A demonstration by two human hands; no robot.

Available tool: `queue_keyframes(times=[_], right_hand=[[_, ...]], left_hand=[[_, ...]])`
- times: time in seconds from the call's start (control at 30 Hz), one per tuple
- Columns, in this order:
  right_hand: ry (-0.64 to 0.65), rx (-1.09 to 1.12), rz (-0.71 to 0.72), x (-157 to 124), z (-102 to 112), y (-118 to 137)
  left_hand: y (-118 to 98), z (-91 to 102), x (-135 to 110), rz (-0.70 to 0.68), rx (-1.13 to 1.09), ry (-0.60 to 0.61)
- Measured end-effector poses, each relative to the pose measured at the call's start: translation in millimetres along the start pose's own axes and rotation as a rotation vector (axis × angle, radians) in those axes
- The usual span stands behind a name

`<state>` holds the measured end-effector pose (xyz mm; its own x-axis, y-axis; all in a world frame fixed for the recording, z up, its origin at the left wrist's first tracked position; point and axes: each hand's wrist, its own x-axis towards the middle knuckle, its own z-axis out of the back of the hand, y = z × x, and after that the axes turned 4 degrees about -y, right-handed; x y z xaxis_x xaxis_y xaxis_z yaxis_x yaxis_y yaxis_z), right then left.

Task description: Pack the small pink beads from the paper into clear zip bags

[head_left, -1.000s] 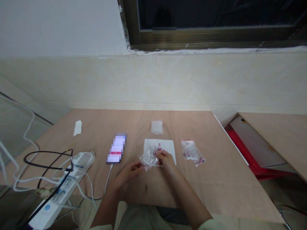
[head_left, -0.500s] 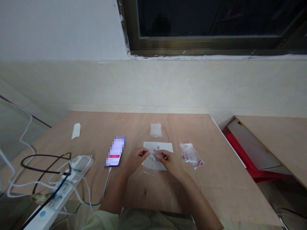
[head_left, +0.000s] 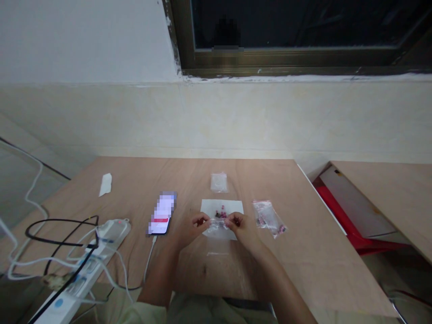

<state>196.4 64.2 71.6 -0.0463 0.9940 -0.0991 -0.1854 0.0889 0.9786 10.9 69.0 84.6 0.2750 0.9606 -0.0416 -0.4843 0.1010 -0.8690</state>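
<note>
My left hand (head_left: 200, 222) and my right hand (head_left: 236, 222) pinch the two sides of a small clear plastic bag (head_left: 218, 225) over a white sheet of paper (head_left: 207, 205). Just beyond the bag, several small dark red and pink beads (head_left: 221, 211) lie on the paper. What is left inside the bag is too small to make out. Right of my right hand lies a clear zip bag (head_left: 268, 217) with small pink pieces in it. Behind the paper sits a stack of small clear bags (head_left: 219, 182).
A lit phone (head_left: 163, 213) on a white charging cable lies left of my hands. Farther left are a white power strip (head_left: 113, 229) with tangled cables and a white paper scrap (head_left: 105, 185). A clear plastic piece (head_left: 218, 249) rests near me; a red stool (head_left: 364, 245) stands right.
The bag has tipped, and more red and pink beads now show on the paper beyond it. My hands have shifted slightly and still pinch the bag.
</note>
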Motion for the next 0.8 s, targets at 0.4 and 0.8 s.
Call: queue_keyframes(times=[0.4, 0.8], right_hand=[[-0.043, 0.130, -0.024, -25, -8, -9], [0.035, 0.339, -0.065, -17, -13, 2]], left_hand=[[2, -17.7, -24, 0.073, -0.162, 0.033], [-12, -16.5, -14, -0.004, -0.053, -0.004]])
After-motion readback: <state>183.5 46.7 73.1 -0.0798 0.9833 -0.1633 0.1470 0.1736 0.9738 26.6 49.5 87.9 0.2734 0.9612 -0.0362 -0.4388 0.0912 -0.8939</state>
